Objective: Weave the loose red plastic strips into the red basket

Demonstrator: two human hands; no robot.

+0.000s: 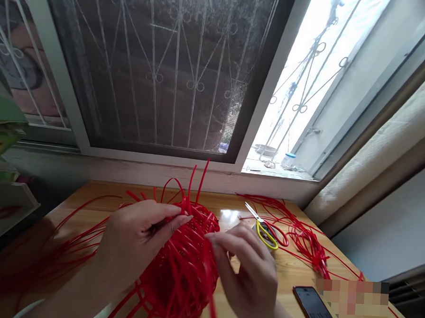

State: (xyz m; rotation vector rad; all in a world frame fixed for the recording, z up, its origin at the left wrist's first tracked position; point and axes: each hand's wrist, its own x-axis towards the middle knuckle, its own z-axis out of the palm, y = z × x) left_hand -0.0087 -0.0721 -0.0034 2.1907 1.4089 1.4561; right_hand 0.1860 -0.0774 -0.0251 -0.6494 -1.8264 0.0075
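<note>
A red woven basket of plastic strips lies tilted on the wooden table, its loose strip ends sticking up and out around it. At its upper left, my left hand pinches a red strip between thumb and forefinger. Along the basket's right side, my right hand has thumb and forefinger closed on another red strip, which hangs down blurred toward the bottom edge. The inside of the basket is partly hidden by crossing strips.
Scissors with yellow and red handles rest behind my right hand. A bundle of red strips lies at the right, and more loose strips spread left. A phone lies at the front right. Behind the wooden table stands a window.
</note>
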